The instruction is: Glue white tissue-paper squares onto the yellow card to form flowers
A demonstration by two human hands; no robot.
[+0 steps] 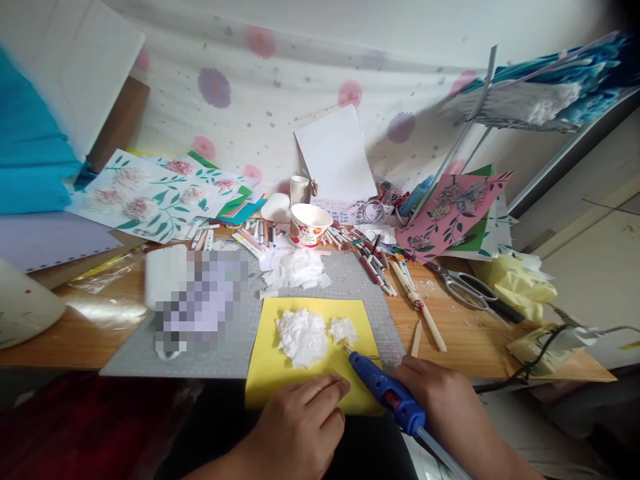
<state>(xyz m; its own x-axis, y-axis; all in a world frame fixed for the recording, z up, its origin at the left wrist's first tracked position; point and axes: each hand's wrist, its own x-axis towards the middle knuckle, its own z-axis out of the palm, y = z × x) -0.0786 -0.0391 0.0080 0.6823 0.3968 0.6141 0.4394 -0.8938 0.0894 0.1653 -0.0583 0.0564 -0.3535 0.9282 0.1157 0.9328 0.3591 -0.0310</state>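
A yellow sheet of paper (270,383) hangs over the desk's front edge. On it sit a large crumpled white tissue cluster (302,337) and a smaller one (343,331). My left hand (305,423) lies over the front part of the yellow sheet, fingers stretched to the right and close together; nothing shows in it. My right hand (443,393) grips a blue hot glue gun (383,387), its nozzle pointing at the lower side of the small cluster. A clear glue stick (440,453) sticks out of the gun's back.
Behind the sheet, torn white tissue pieces (296,270) lie on a grey cutting mat (135,350). A paper bowl (311,225) and several markers (373,270) stand farther back. To the right are scissors (463,288), a wooden stick (416,339) and a black cord (530,365).
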